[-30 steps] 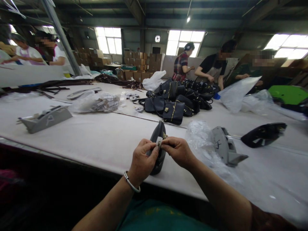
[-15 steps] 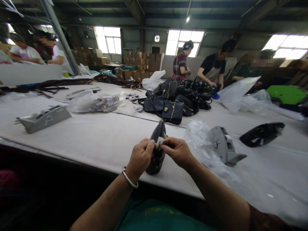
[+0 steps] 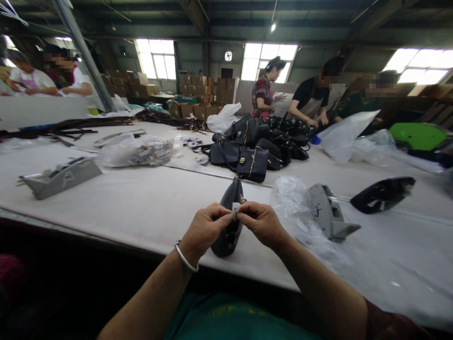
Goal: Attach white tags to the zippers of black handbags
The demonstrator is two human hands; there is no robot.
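Observation:
A black handbag (image 3: 226, 241) stands on the pale table right in front of me, its narrow side turned toward me. Over its upper part, a small whitish piece (image 3: 235, 208), like a bit of wrapping or a tag, is pinched between my fingertips. My left hand (image 3: 207, 226), with a silver bangle at the wrist, grips its left edge with thumb and fingers. From the other side my right hand (image 3: 262, 222) pinches it too, close to the bag's gold-coloured hardware. The fingers partly hide what lies beneath the piece.
A heap of black handbags (image 3: 253, 163) lies ahead. To the right are crumpled clear plastic (image 3: 292, 203), a grey tape dispenser (image 3: 325, 212) and another black bag (image 3: 384, 194). A second tape dispenser (image 3: 65, 177) and a plastic bag (image 3: 136, 150) lie left. Co-workers (image 3: 307, 97) stand across the table.
My left fingertips have shifted right, onto the whitish piece and close to my right fingertips. The handbag stays almost in place. A co-worker across the table has raised a hand.

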